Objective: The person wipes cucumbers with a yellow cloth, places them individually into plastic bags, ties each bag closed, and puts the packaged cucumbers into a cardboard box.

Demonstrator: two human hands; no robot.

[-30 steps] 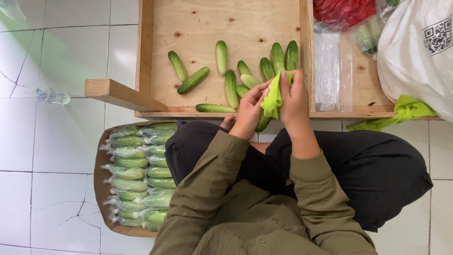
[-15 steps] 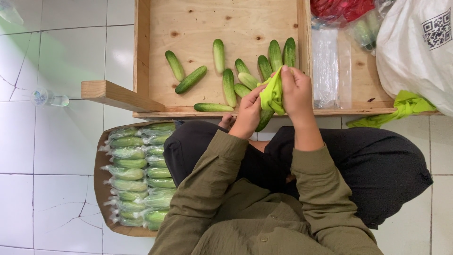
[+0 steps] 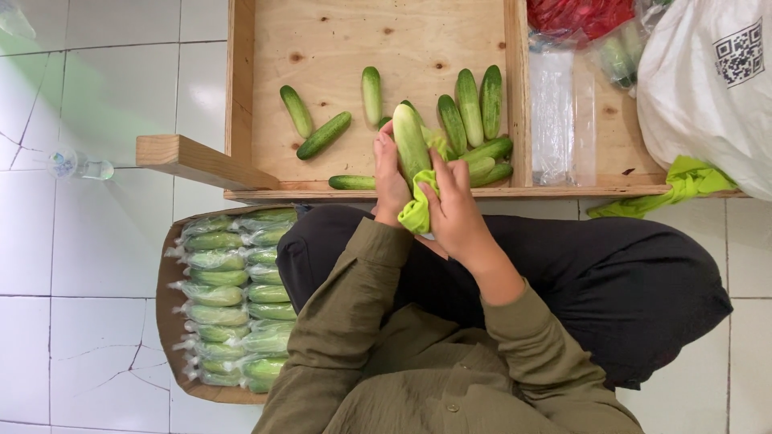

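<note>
Cucumber [image 3: 410, 141] in left hand [image 3: 390, 181] grip; right hand [image 3: 454, 213] clutches green cloth [image 3: 418, 210] w/ closed fingers.

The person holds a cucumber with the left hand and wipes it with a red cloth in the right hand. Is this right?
Not quite: the cloth is light green, not red, as the head view shows. The left hand holds the cucumber, and the right hand wipes it.
</note>
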